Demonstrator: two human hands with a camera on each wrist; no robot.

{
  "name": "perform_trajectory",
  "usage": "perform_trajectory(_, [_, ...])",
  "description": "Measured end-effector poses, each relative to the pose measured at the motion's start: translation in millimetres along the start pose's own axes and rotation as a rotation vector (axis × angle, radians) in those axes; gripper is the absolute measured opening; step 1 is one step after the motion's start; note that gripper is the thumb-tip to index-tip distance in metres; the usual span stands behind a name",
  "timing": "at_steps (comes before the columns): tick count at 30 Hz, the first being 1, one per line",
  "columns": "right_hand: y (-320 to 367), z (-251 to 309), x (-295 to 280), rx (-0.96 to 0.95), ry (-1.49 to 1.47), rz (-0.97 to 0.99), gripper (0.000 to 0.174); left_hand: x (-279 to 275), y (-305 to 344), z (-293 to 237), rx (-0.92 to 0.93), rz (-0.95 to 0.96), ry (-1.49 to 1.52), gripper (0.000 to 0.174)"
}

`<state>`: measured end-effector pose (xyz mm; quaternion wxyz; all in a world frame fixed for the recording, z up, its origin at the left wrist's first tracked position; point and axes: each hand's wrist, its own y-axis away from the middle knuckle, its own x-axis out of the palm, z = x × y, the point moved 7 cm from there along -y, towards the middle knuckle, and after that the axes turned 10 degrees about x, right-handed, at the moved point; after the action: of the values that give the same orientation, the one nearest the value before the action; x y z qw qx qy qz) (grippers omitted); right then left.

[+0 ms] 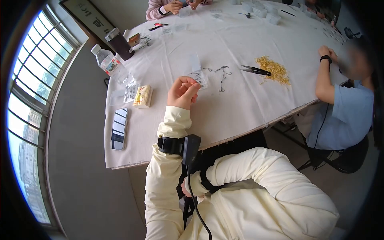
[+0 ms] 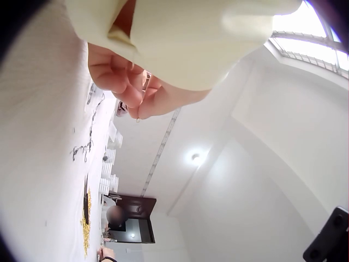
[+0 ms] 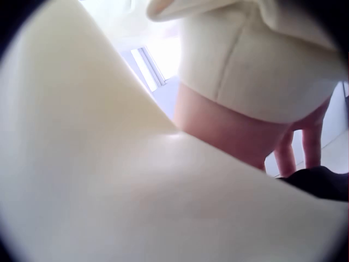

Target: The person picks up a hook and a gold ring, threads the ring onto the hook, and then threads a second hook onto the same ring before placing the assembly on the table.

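Over the near part of the table, my left hand (image 1: 184, 93) pinches a tiny shiny metal piece (image 2: 138, 120) between thumb and forefinger. Only its small tip shows below the fingertips; its kind cannot be made out. Just beyond the hand is a clear plastic case (image 1: 202, 80) with dark hook-like pieces inside. A line of small dark hooks (image 1: 222, 79) lies to its right on the cloth. My right hand (image 1: 186, 189) is down by my lap, mostly hidden under the left forearm. Its fingers (image 3: 312, 144) hang fairly straight in the right wrist view, with nothing seen in them.
Black snips (image 1: 256, 70) lie beside a heap of small gold pieces (image 1: 276, 70). On the left are a phone (image 1: 119, 129), a tissue pack (image 1: 142, 97), a water bottle (image 1: 112, 64) and a dark flask (image 1: 120, 44). A person in blue (image 1: 340, 108) sits at the right.
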<state>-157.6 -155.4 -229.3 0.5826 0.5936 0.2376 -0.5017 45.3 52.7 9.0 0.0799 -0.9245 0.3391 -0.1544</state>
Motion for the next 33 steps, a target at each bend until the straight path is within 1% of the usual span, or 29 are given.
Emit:
perform_trajectory(2, [1.4, -11.1, -3.5, 0.309, 0.065, -0.437, 0.006, 0.7, -0.8, -0.3, -0.001, 0.009, -0.002, 0.01])
perform_trajectory(3, [9.3, -4.8, -22.2, 0.24, -0.01, -0.188, 0.01, 1.2, -0.5, 0.0, -0.005, 0.016, -0.008, 0.01])
perform_trajectory(4, [5.6, -9.6, -26.8, 0.24, -0.013, -0.187, 0.01, 2.0, 0.2, -0.8, -0.006, 0.016, -0.006, 0.01])
perform_trajectory(6, [4.1, -1.9, -34.1, 0.033, -0.123, -0.183, 0.019, 4.3, 0.8, -2.7, -0.022, 0.014, -0.001, 0.01])
perform_trajectory(10, [1.8, 2.3, -35.9, 0.073, -0.194, -0.162, 0.018, 3.6, 0.0, 0.2, -0.011, 0.034, -0.011, 0.01])
perform_trajectory(12, [-0.6, 3.8, -35.3, 0.019, -0.365, -0.093, 0.021, 2.4, 0.3, -0.6, -0.02, 0.011, -0.022, 0.01])
perform_trajectory(13, [2.3, 0.7, -35.0, 0.021, -0.365, -0.094, 0.021, 3.0, 0.1, -1.1, -0.02, 0.013, -0.021, 0.01])
perform_trajectory(15, [9.7, -7.9, -25.7, 0.06, -0.608, 0.019, 0.028, 3.4, 0.6, -0.8, -0.034, 0.011, -0.019, 0.011])
perform_trajectory(16, [11.0, -8.3, -20.3, 0.061, -0.607, 0.019, 0.028, 3.6, 0.4, -1.2, -0.032, 0.012, -0.019, 0.011])
perform_trajectory(18, [13.0, -17.9, -8.1, 0.206, -0.581, 0.031, 0.036, 4.8, 1.6, -1.7, -0.026, 0.03, -0.007, 0.011])
perform_trajectory(19, [12.9, -20.1, -9.1, 0.188, -0.486, -0.001, 0.043, 4.4, 2.0, -1.5, -0.026, 0.03, -0.006, 0.011])
perform_trajectory(20, [13.9, -21.5, -6.9, 0.19, -0.487, 0.002, 0.043, 3.6, 1.8, -0.7, -0.029, 0.024, -0.024, 0.012])
perform_trajectory(22, [7.2, -26.1, -0.5, 0.163, -0.469, -0.081, 0.041, 2.8, 1.8, 1.0, -0.036, 0.022, -0.043, 0.012])
perform_trajectory(23, [1.5, -25.6, 4.0, 0.166, -0.471, -0.084, 0.041, 2.7, 1.4, 1.7, -0.036, 0.024, -0.045, 0.011])
perform_trajectory(25, [-10.1, -23.9, 11.9, 0.237, -0.394, -0.099, 0.03, 2.8, 0.9, 1.3, -0.036, 0.027, -0.046, 0.011])
perform_trajectory(26, [-13.6, -24.6, 17.6, 0.24, -0.397, -0.1, 0.03, 2.8, 1.2, 0.7, -0.038, 0.026, -0.052, 0.011])
perform_trajectory(28, [1.1, -23.8, -3.1, 0.193, -0.354, -0.251, 0.026, 3.7, 1.8, 0.7, -0.043, 0.032, -0.053, 0.011])
perform_trajectory(29, [9.1, -25.7, -12.4, 0.199, -0.356, -0.25, 0.026, 3.6, 1.4, 0.6, -0.038, 0.023, -0.037, 0.011])
perform_trajectory(31, [35.9, -30.2, -34.7, 0.284, -0.277, -0.05, 0.031, 3.8, 1.2, 0.2, -0.033, 0.013, -0.016, 0.011])
perform_trajectory(32, [42.6, -32.3, -35.3, 0.284, -0.278, -0.046, 0.031, 4.1, 1.6, -0.6, -0.034, 0.017, -0.017, 0.011])
perform_trajectory(33, [48.1, -31.7, -33.1, 0.27, -0.369, -0.029, 0.034, 3.4, 2.6, -1.1, -0.036, 0.019, -0.021, 0.01])
